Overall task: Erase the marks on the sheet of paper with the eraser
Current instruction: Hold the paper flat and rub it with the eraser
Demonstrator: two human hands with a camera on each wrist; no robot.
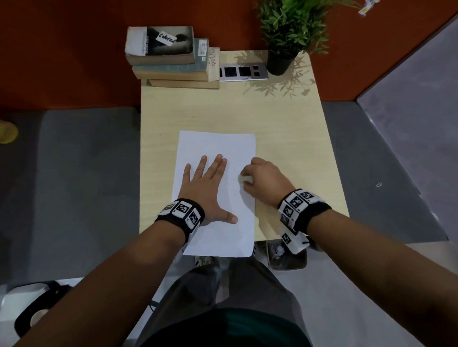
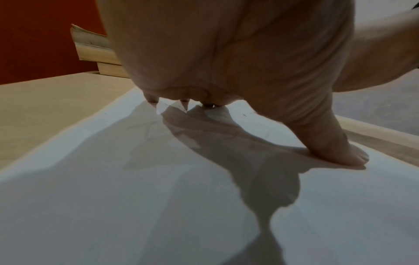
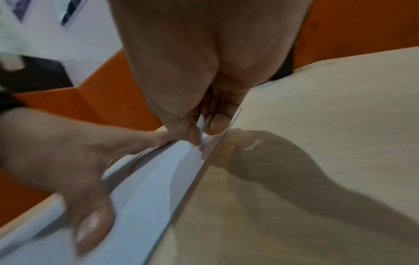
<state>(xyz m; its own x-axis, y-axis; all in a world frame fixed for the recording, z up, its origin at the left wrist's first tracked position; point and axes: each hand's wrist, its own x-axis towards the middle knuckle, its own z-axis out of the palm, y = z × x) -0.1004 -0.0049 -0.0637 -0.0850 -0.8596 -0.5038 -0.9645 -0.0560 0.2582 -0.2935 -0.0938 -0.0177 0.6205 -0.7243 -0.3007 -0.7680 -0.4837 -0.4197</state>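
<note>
Two hands on sheet (image 1: 216,147), left hand (image 1: 205,189) flat, right hand (image 1: 262,180) grip pinching probably eraser (image 1: 245,179) near right edge.

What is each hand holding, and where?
Right hand pinches a small white eraser by its sides. Left hand holds nothing, pressing flat on the white paper sheet.

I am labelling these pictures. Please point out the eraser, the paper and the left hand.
eraser (image 1: 243,178), head view, on its white end showing by the right hand's fingers.
paper (image 1: 216,141), head view, on the bare far part.
left hand (image 1: 206,184), head view, on its back, lying flat on the paper.
</note>
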